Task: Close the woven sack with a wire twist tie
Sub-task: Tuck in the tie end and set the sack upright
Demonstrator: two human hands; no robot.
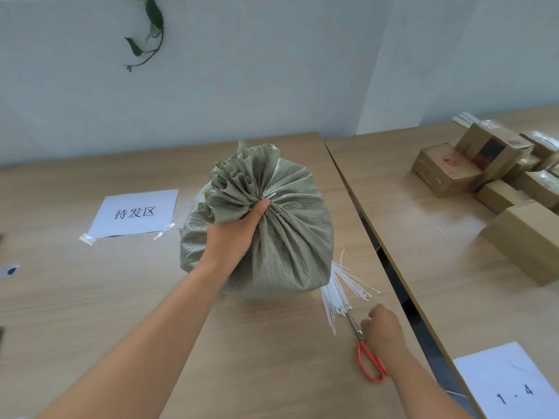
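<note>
Left hand (239, 234) fists the gathered neck of the green woven sack (266, 237) standing mid-table so it stays bunched — right hand (385, 328), fingers curled, grip unclear, rests by the red scissors (370, 358) near the white ties (338, 294), likely reaching for one.

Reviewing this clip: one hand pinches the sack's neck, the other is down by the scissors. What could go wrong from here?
1. Only the left hand holds the gathered neck of the woven sack; if that grip eases, the pleats may spread open before the tie is secure.
2. The right hand is beside the scissors, near the blades; a careless grab could nick a finger.
3. The loose white ties fan out by the table edge and could be swept off.
</note>
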